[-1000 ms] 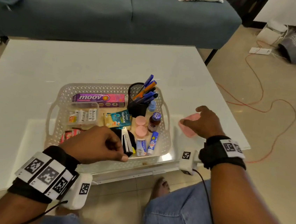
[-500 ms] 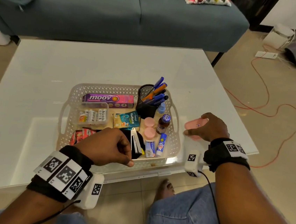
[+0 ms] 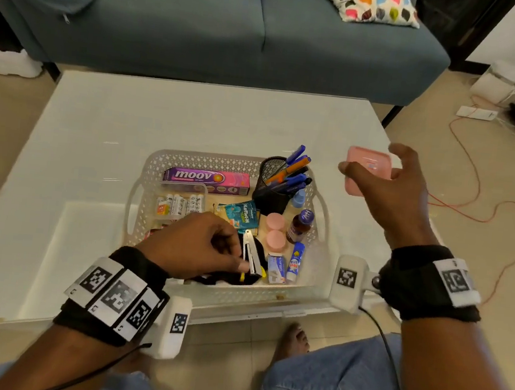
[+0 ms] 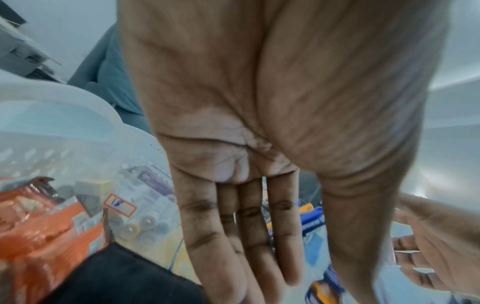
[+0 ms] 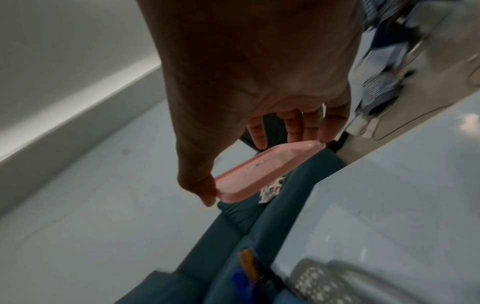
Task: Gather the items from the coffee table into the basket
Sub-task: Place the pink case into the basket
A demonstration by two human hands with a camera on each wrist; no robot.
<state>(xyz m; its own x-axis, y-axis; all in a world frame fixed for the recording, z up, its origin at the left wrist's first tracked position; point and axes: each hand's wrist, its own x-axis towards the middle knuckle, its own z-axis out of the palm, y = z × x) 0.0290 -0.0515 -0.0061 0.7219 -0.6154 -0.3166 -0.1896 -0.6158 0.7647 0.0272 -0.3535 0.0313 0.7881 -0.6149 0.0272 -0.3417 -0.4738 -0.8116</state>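
Note:
A white lattice basket (image 3: 217, 289) stands on the glass coffee table (image 3: 130, 124), filled with a moov box (image 3: 207, 178), a black pen holder (image 3: 274, 187), a stapler (image 3: 251, 256), pink jars (image 3: 275, 222) and a small brown bottle (image 3: 299, 227). My right hand (image 3: 372, 161) pinches a flat pink case (image 3: 358, 186) between thumb and fingers, in the air just right of the basket's far right corner. The right wrist view shows the pink case (image 5: 262, 170) tilted. My left hand (image 3: 237, 256) hovers over the basket's near side beside the stapler, holding nothing, its fingers (image 4: 249, 236) relaxed.
A blue sofa (image 3: 204, 24) with a patterned cushion (image 3: 370, 1) runs behind the table. A red cable (image 3: 476, 214) loops on the floor to the right. My knees (image 3: 325, 386) and a bare foot (image 3: 294, 341) are at the table's near edge.
My right hand has lifted the pink case off the table's right side and raised it up and away. My left hand has stayed over the basket's near side.

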